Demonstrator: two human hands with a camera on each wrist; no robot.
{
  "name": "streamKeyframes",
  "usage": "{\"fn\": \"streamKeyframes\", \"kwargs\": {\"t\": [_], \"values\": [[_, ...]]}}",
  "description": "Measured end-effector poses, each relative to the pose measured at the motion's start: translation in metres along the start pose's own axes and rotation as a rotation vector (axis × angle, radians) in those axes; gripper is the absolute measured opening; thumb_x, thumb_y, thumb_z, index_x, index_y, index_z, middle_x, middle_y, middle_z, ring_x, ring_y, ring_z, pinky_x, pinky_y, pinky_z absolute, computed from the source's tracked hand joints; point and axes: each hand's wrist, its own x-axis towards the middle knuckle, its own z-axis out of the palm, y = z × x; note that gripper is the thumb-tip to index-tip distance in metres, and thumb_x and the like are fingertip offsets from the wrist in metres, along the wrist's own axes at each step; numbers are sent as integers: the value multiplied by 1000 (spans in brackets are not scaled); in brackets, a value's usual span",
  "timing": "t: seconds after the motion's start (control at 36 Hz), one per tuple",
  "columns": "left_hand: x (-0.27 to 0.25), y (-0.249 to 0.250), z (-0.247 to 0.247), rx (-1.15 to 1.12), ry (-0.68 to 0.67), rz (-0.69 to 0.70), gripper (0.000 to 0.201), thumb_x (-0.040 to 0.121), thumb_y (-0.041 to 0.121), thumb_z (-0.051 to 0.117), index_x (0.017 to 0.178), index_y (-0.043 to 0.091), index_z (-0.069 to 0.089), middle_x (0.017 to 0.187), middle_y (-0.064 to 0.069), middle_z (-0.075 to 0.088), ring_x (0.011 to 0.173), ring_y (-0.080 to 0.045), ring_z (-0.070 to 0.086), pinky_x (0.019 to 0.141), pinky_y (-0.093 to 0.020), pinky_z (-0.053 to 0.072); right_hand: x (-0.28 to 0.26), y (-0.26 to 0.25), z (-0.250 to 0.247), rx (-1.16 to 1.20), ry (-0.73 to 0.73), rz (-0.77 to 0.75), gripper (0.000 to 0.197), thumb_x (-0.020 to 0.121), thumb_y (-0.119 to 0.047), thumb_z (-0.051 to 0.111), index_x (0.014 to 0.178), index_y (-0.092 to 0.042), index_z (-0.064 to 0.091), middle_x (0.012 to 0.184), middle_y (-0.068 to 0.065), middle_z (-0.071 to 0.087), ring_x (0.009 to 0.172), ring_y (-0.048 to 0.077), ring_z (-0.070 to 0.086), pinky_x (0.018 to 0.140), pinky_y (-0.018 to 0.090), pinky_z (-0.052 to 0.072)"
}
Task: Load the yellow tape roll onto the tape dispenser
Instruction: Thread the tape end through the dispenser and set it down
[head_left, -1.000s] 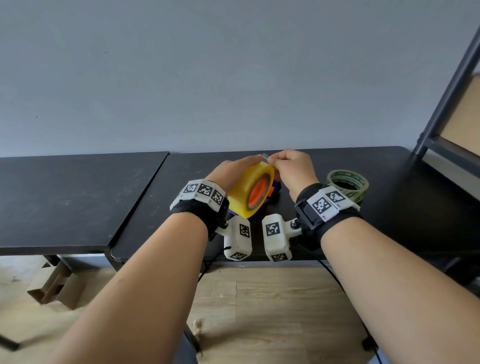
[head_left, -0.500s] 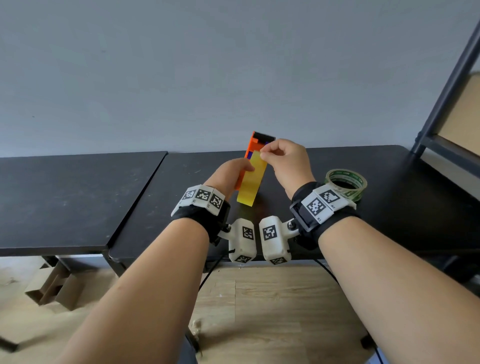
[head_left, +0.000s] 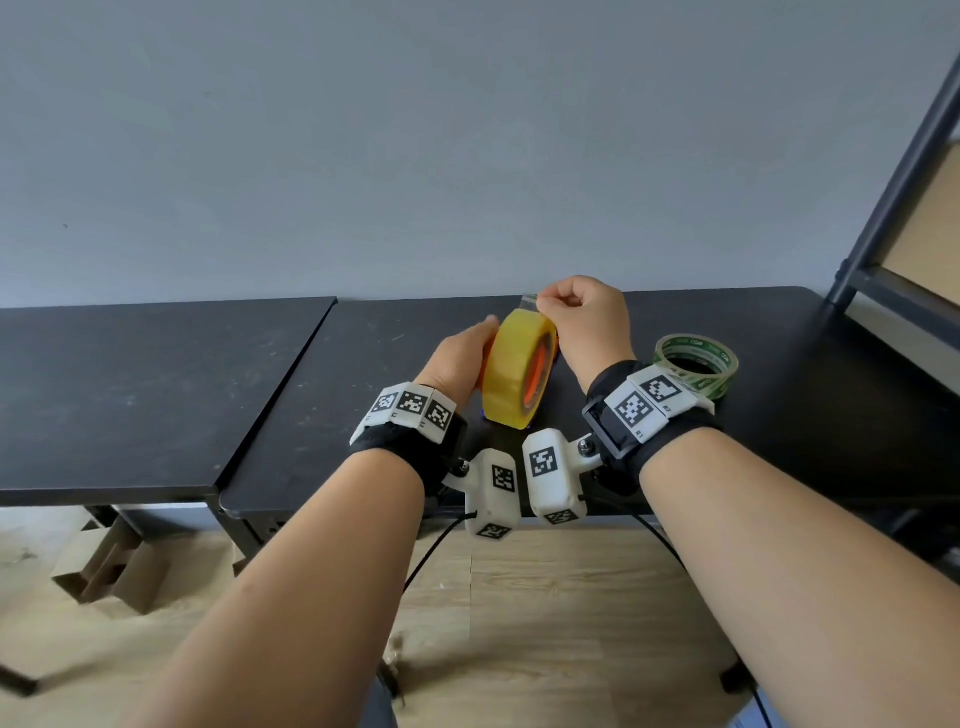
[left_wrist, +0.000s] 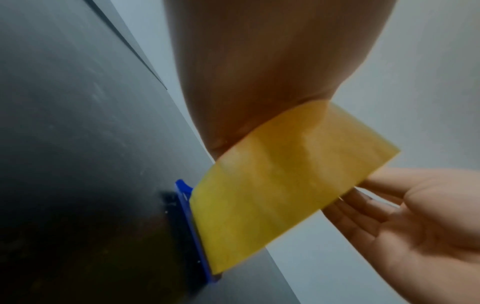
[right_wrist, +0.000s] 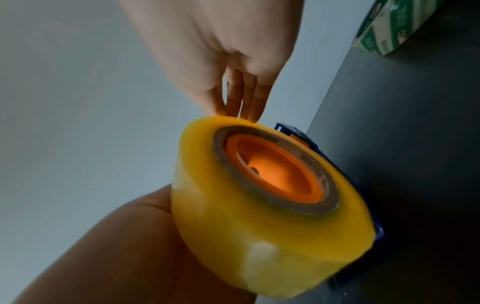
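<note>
— Two hands on one item? Position of the yellow tape roll (head_left: 517, 370)?

— On edge above the black table (head_left: 291, 410), seated on the orange hub of the tape dispenser (right_wrist: 272, 170), blue frame behind it.

— Left hand (head_left: 457, 358)?

— Against the roll's left face; finger posture cannot be determined.

— Right hand (head_left: 587, 322)?

— At the roll's top, fingers curled, pinching the loose tape end (head_left: 529, 300). A green tape roll (head_left: 698, 364) lies well to the right.
</note>
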Motion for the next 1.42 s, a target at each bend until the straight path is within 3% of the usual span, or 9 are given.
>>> {"fn": "streamKeyframes", "kwargs": {"t": [0.17,0.31,0.44,0.67,0.81,0.97,1.11,1.25,1.42], "values": [[3,2,-5,-8,-44,21,51,80,36,61,111,-3,68,102,-19,61,96,-30,55,92,-47,46,1,0,-1,-19,1,1,7,83,-12,64,80,-15,70,79,-3,67,81,14,64,77,29,54],[-1,12,-6,72,-147,66,26,98,15,51,112,-3,63,101,-17,60,89,-24,57,82,-32,47,4,-9,-1,-15,10,-25,9,84,-8,62,82,-9,71,74,-7,64,74,8,61,68,17,47],[-2,14,-12,181,-231,112,33,100,15,50,123,-5,63,120,-25,65,103,-29,60,102,-43,47,4,-9,-2,-20,33,-44,10,84,-9,63,84,-9,73,80,-1,68,79,11,62,74,23,49],[-6,8,-16,255,-323,92,34,100,5,48,131,-2,59,126,-25,63,106,-27,62,102,-40,48,0,-8,-4,-33,76,-56,11,84,-9,63,83,-10,74,82,1,71,79,13,63,76,26,51],[-4,7,-17,303,-346,53,33,97,2,53,128,-3,61,125,-20,66,113,-31,64,103,-37,51,-8,-10,-2,-116,101,-111,13,85,-10,62,84,-12,75,87,0,74,83,12,65,77,23,48],[-7,16,-8,172,-321,3,34,95,-1,45,125,6,60,104,-15,71,94,-26,68,97,-39,50,-9,-14,-4,-177,87,-148,14,86,-13,62,85,-14,76,90,1,75,88,17,67,80,29,52],[-8,18,1,-60,-283,-60,19,97,16,45,97,6,61,94,-12,65,82,-25,62,91,-37,49,-11,-9,-4,-260,88,-222,14,89,-15,60,88,-13,74,97,7,67,89,22,63,76,27,47],[-13,18,10,36,-361,-55,14,89,-1,60,101,7,61,102,-14,67,104,-32,61,107,-44,43,-9,-7,-6,-379,162,-303,10,83,-10,66,78,-11,75,96,10,57,99,27,51,74,16,27],[-13,17,7,139,-348,-57,44,86,-2,67,129,0,56,129,-21,64,120,-36,62,106,-47,48,-7,-9,-7,-346,88,-327,9,83,-8,64,76,-8,71,101,9,59,103,24,55,84,27,40]]}}
